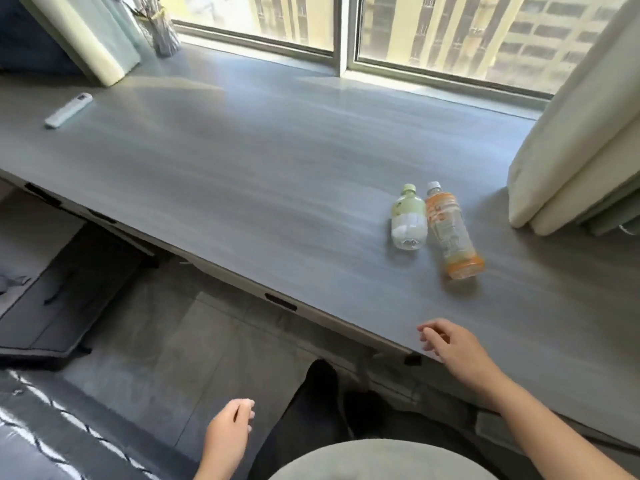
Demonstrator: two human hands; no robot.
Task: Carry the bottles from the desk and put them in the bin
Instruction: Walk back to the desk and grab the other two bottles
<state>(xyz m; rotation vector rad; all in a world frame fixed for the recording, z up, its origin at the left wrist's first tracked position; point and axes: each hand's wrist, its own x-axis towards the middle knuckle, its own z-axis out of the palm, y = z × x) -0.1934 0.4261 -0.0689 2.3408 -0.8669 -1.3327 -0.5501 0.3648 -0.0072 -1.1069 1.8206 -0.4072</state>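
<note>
Two plastic bottles lie side by side on the grey desk, right of centre. The short bottle with a pale green label is on the left, touching the longer bottle with an orange label. My right hand hovers over the desk's front edge, well short of the bottles, fingers loosely curled and holding nothing. My left hand hangs low over the floor beside my leg, fingers curled, empty. No bin is in view.
A white remote lies at the desk's far left. A jar of sticks stands by the window. Cream curtains bunch at the right, near the bottles. A dark bag sits on the floor under the desk.
</note>
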